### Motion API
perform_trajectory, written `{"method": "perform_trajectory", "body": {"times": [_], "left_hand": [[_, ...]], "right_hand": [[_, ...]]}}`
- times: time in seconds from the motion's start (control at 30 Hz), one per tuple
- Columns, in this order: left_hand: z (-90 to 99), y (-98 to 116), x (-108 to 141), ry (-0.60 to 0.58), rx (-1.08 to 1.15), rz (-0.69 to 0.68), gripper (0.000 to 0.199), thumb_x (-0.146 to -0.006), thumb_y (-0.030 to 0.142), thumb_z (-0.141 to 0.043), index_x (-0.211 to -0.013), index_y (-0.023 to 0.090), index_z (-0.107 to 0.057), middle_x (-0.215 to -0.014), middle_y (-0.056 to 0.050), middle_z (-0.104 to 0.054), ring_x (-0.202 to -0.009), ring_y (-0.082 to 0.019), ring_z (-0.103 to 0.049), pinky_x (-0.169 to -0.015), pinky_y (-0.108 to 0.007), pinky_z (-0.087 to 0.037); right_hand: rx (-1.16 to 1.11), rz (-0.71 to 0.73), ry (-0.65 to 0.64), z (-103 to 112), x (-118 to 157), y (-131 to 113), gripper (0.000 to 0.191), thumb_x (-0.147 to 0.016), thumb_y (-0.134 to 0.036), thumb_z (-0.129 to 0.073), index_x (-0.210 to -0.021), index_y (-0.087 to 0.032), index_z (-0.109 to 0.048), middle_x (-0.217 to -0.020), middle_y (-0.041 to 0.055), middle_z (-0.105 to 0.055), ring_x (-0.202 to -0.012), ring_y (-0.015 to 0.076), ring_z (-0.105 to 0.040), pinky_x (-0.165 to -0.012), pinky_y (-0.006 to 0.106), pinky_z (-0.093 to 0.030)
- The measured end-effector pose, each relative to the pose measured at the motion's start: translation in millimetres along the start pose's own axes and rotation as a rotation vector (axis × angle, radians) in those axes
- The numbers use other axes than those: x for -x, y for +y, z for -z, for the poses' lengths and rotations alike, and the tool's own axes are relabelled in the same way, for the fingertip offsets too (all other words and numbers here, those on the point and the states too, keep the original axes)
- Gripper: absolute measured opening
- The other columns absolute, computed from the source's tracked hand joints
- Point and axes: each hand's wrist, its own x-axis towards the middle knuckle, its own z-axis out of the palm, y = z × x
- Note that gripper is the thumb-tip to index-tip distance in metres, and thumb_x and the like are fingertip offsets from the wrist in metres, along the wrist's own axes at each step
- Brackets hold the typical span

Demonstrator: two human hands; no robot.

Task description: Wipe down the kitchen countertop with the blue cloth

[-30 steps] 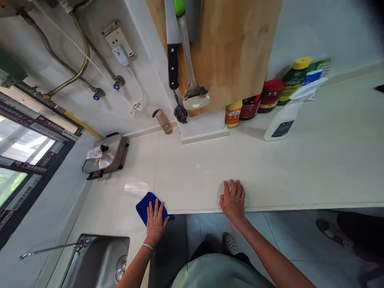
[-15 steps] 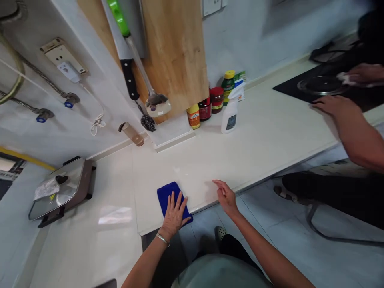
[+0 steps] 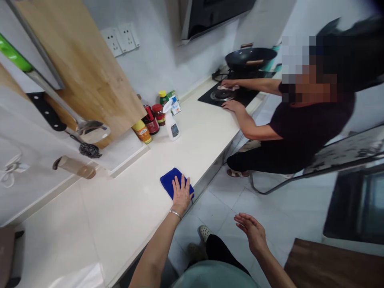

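A folded blue cloth lies flat on the white counter, close to its front edge. On top of it rests my left hand, palm down with the fingers spread, a bracelet at the wrist. My right hand hangs in the air over the floor, off the counter, fingers loosely bent and holding nothing. Farther along the counter stands a white spray bottle, beside a yellow-capped bottle and a red-lidded jar.
A seated person at the right holds a pale cloth on the black cooktop, near a wok. A ladle, a knife and a cutting board hang at the left.
The view has turned right, bringing the seated person and wok into sight. My left hand and the blue cloth have moved right along the counter; my right hand has drawn away from the counter.
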Motion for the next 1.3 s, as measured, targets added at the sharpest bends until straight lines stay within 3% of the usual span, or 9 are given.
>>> {"method": "perform_trajectory", "body": {"times": [0.1,0.2,0.33,0.47,0.63,0.87,1.07,1.17,1.3], "left_hand": [[1.5,18.6,-32.5,-0.016,0.006,-0.010,0.077,-0.088,0.038,-0.064,-0.156,0.020,-0.033,-0.167,-0.015,-0.023,-0.153,-0.046,-0.006,-0.123,-0.069,-0.016],[4.5,27.0,-48.2,-0.024,0.011,-0.041,0.075,-0.087,0.034,-0.064,-0.155,0.020,-0.035,-0.167,-0.016,-0.023,-0.154,-0.045,-0.008,-0.123,-0.069,-0.015],[8.9,22.5,-46.1,-0.032,0.014,-0.115,0.077,-0.087,0.030,-0.063,-0.157,0.023,-0.031,-0.168,-0.013,-0.023,-0.154,-0.042,-0.008,-0.123,-0.067,-0.018],[16.7,8.4,-25.7,-0.068,0.023,-0.194,0.080,-0.085,0.023,-0.065,-0.157,0.022,-0.030,-0.168,-0.012,-0.021,-0.155,-0.040,-0.007,-0.124,-0.061,-0.021],[30.2,-21.5,25.1,-0.092,0.037,-0.237,0.086,-0.081,0.015,-0.067,-0.157,0.024,-0.027,-0.168,-0.011,-0.022,-0.155,-0.037,-0.006,-0.125,-0.060,-0.022],[40.3,-81.2,132.1,-0.006,0.023,-0.185,0.087,-0.080,0.009,-0.064,-0.157,0.029,-0.027,-0.168,-0.007,-0.026,-0.156,-0.032,-0.007,-0.123,-0.058,-0.028],[40.6,-135.0,219.9,0.073,-0.018,-0.077,0.080,-0.088,0.023,-0.060,-0.158,0.032,-0.022,-0.165,-0.006,-0.033,-0.154,-0.031,-0.017,-0.120,-0.059,-0.035],[39.6,-154.9,249.4,0.114,-0.025,0.001,0.086,-0.090,0.033,-0.059,-0.160,0.028,-0.010,-0.162,-0.009,-0.037,-0.152,-0.031,-0.025,-0.118,-0.059,-0.038],[37.2,-164.8,263.6,0.188,-0.034,0.073,0.092,-0.089,0.044,-0.058,-0.161,0.023,-0.005,-0.162,-0.014,-0.038,-0.150,-0.032,-0.032,-0.118,-0.057,-0.039]], "right_hand": [[-0.021,-0.032,0.023,19.0,15.1,6.2,0.048,-0.052,-0.050,-0.082,-0.082,-0.016,-0.068,-0.085,0.0128,-0.075,-0.084,0.0287,-0.072,-0.068,0.036,-0.060],[-0.033,-0.047,0.020,30.8,26.9,10.3,0.048,-0.052,-0.052,-0.081,-0.082,-0.016,-0.070,-0.086,0.0134,-0.075,-0.083,0.0287,-0.072,-0.068,0.037,-0.060],[-0.035,-0.059,0.024,39.4,34.7,15.1,0.049,-0.051,-0.053,-0.081,-0.082,-0.016,-0.070,-0.085,0.0133,-0.075,-0.082,0.0264,-0.071,-0.068,0.035,-0.058],[0.000,-0.078,-0.007,38.7,36.1,19.7,0.048,-0.050,-0.052,-0.079,-0.080,-0.016,-0.070,-0.083,0.0130,-0.075,-0.079,0.0257,-0.071,-0.067,0.035,-0.057],[0.084,-0.087,-0.092,23.5,33.3,25.9,0.048,-0.051,-0.052,-0.077,-0.082,-0.016,-0.069,-0.085,0.0122,-0.074,-0.081,0.0244,-0.070,-0.070,0.034,-0.056],[0.209,-0.077,-0.223,-7.3,32.7,44.2,0.044,-0.054,-0.054,-0.073,-0.079,-0.019,-0.066,-0.080,0.0096,-0.072,-0.078,0.0249,-0.069,-0.068,0.036,-0.055],[0.276,-0.064,-0.336,-30.8,38.2,63.3,0.041,-0.059,-0.055,-0.064,-0.080,-0.019,-0.066,-0.081,0.0088,-0.072,-0.077,0.0232,-0.068,-0.068,0.035,-0.053],[0.302,-0.067,-0.371,-44.3,37.9,72.2,0.044,-0.058,-0.057,-0.061,-0.079,-0.019,-0.066,-0.080,0.0096,-0.072,-0.075,0.0230,-0.067,-0.067,0.035,-0.052],[0.320,-0.076,-0.409,-60.9,37.4,85.6,0.045,-0.058,-0.058,-0.058,-0.080,-0.019,-0.066,-0.080,0.0089,-0.071,-0.076,0.0223,-0.067,-0.068,0.035,-0.052]]}}
